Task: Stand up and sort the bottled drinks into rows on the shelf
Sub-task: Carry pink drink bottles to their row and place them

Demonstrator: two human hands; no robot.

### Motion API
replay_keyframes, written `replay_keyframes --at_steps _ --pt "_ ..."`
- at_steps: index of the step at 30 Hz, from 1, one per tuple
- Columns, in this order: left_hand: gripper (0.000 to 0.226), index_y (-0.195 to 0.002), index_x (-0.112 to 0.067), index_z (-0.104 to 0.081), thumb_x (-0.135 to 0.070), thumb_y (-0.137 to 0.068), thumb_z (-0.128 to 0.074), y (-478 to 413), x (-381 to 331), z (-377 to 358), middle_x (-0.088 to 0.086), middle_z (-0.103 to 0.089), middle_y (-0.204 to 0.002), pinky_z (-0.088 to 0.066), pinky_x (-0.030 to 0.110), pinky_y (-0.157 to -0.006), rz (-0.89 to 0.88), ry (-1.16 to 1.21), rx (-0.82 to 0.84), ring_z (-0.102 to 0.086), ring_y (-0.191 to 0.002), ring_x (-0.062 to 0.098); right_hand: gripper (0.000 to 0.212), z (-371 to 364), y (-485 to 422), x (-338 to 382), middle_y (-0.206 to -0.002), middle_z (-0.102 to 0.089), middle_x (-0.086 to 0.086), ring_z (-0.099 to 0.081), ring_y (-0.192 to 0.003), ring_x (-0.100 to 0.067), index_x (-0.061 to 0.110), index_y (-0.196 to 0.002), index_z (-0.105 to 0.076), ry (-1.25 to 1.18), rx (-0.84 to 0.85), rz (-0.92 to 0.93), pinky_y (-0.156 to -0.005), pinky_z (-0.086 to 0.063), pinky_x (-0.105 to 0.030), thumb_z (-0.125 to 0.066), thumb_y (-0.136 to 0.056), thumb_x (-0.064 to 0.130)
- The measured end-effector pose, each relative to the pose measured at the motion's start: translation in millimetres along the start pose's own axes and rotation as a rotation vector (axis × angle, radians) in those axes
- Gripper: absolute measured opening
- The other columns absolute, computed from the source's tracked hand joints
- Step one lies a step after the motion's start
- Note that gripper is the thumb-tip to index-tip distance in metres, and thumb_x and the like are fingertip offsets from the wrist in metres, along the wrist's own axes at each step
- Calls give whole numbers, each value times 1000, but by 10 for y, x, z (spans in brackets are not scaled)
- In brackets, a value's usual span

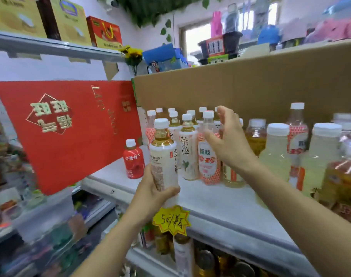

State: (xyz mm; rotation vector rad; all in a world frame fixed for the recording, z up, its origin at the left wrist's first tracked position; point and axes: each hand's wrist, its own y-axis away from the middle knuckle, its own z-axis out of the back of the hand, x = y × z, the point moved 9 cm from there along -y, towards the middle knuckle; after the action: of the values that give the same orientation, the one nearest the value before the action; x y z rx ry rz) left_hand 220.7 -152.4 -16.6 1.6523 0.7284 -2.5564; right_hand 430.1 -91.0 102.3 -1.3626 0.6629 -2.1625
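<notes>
My left hand (150,193) grips the lower part of a white-labelled tea bottle (164,154) with a white cap, held upright above the front of the white shelf (220,198). My right hand (227,142) is spread open over a cluster of standing bottles, its fingers beside an orange-patterned lychee drink bottle (207,156). A second white-labelled tea bottle (187,148) stands just left of that one. Several more white-capped bottles stand in rows behind. A small red bottle (133,158) stands alone at the shelf's left.
Pale cloudy drink bottles (276,152) and yellow ones (344,176) crowd the shelf's right side. A cardboard sheet (250,90) backs the shelf and a red box (70,126) leans at its left. A yellow price tag (171,219) hangs on the front edge.
</notes>
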Motion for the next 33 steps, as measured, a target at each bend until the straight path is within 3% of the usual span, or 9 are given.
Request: replay_keyframes --at_steps 5,9,11,13,16,21,25,30,33 --pt "65 -122 -30 -43 -3 -77 -81 -438 340 194 -15 -64 -111 -51 9 -70 37 33 31 -62 -94 -10 67 -219 -493 121 -153 -29 -4 -22 -141 -22 20 -153 -23 318 -43 48 -114 -24 -39 -57 -96 30" --pt "68 -127 -19 -41 -5 -76 -83 -714 538 123 -7 -64 -118 -50 13 -79 41 20 58 -62 -101 -4 53 -609 -736 324 -143 -49 -7 -40 -133 -26 20 -148 -38 705 74 265 -117 -17 -41 -50 -99 35" --pt "71 -128 -23 -40 -10 -75 -85 -835 602 47 -9 -63 -121 -50 19 -86 44 21 58 -61 -108 0 45 -842 -811 276 -135 -54 -6 -50 -123 -29 23 -141 -47 886 220 275 -113 -25 -43 -49 -99 36" --pt "72 -129 -27 -38 -10 -77 -83 -928 589 -50 -11 -62 -123 -49 15 -86 35 43 75 -59 -104 -9 33 -971 -847 211 -126 -53 -5 -58 -106 -31 24 -129 -56 988 323 248 -88 -46 -42 -53 -96 31" --pt "72 -131 -29 -36 -6 -79 -81 -1079 561 -189 -15 -60 -119 -48 5 -77 13 61 97 -57 -96 -19 24 -1020 -909 195 -118 -48 -6 -61 -87 -30 18 -117 -60 999 359 220 -66 -52 -38 -58 -93 18" --pt "82 -131 -32 -38 -32 -66 -89 -1288 650 -280 -9 -58 -132 -48 44 -106 69 -25 77 -58 -120 11 26 -1056 -963 174 -114 -45 -6 -56 -84 -25 16 -117 -55 1002 382 239 -66 -50 -38 -61 -91 20" --pt "98 -137 -34 -34 -58 -54 -82 -1253 619 -216 -13 -54 -137 -47 45 -106 10 -227 92 -53 -127 12 32 -1086 -951 178 -115 -47 -6 -47 -102 -25 19 -121 -55 1103 373 307 -75 -36 -33 -60 -91 27" --pt "66 -137 -22 -43 -40 -83 -76 -1131 92 360 -7 -48 -117 -46 28 -90 -259 -456 -165 -47 -107 11 56 -1075 -938 205 -123 -49 -6 -45 -113 -24 18 -135 -43 1010 389 285 -87 -43 -37 -60 -90 46" --pt "52 -130 -18 -48 -31 -86 -73 -1377 -166 764 -3 -49 -112 -49 37 -89 -357 -413 -318 -50 -103 16 68 -1140 -967 302 -129 -49 -4 -43 -118 -24 22 -145 -34 945 378 304 -94 -43 -39 -57 -90 54"
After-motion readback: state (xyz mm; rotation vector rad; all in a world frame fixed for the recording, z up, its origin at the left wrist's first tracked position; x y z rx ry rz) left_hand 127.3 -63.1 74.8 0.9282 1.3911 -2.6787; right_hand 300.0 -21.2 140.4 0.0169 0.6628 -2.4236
